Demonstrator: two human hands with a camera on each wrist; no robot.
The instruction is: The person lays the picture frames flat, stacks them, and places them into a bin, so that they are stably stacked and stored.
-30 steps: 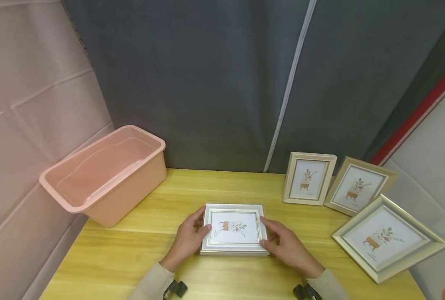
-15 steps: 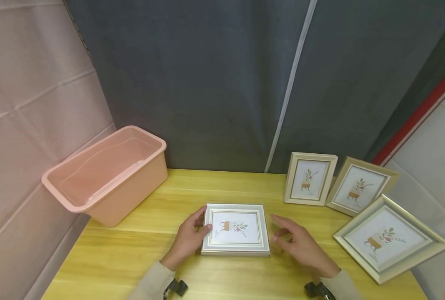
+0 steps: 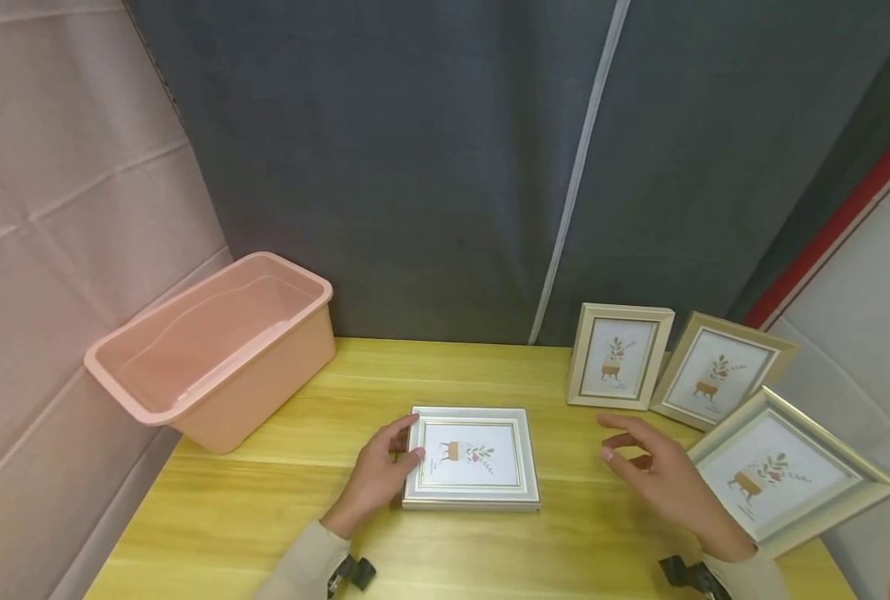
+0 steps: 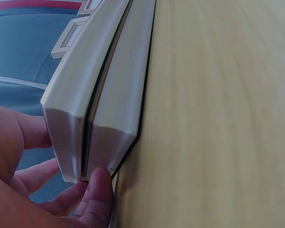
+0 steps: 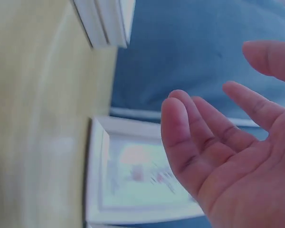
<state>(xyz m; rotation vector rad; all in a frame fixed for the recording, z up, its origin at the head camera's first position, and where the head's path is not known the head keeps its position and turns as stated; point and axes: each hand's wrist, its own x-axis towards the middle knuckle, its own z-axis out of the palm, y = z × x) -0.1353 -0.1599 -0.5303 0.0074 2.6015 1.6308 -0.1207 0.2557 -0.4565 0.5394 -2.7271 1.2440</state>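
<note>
Two picture frames lie flat, one on the other, near the middle of the table. The upper frame point(image 3: 471, 454) is silver-white with a plant print; the lower frame point(image 4: 123, 85) shows in the left wrist view. My left hand point(image 3: 376, 477) holds the stack at its left side, thumb on the upper frame's border and fingers along the edge. My right hand point(image 3: 666, 483) is off the stack, fingers spread and loosely bent, holding nothing. It overlaps the large gold-edged frame point(image 3: 778, 475) standing at the right. In the right wrist view a standing frame point(image 5: 142, 213) shows behind the fingers.
A cream frame point(image 3: 617, 358) and a tan frame point(image 3: 718, 379) stand upright at the table's back right. A pink plastic tub point(image 3: 257, 367) sits at the back left. Behind the wooden table point(image 3: 452, 550) hangs a dark curtain point(image 3: 415, 183).
My right hand has let go of the stack's right side and moved right toward the large standing frame. My left hand and the stacked frames have stayed in place.
</note>
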